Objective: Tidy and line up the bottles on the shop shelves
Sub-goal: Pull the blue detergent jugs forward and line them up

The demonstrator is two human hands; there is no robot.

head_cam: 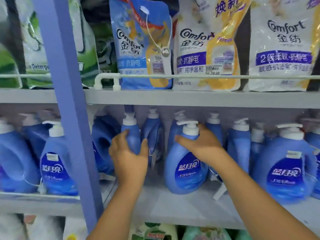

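Note:
Blue detergent bottles with white pump caps fill the middle shelf (181,210). My left hand (129,158) grips a narrow blue bottle (132,135) that stands side-on, with the fingers and thumb wrapped round its body. My right hand (201,143) holds the shoulder of a larger blue bottle (186,168), just under its white pump, label facing me. More blue bottles stand behind and beside both, among them one (286,170) at the right front.
A blue upright post (69,101) divides the shelving at left, with more blue bottles (57,163) beyond it. Comfort refill pouches (143,45) stand on the shelf above behind a white wire rail (190,76). Green and white bottles (155,232) show on the shelf below.

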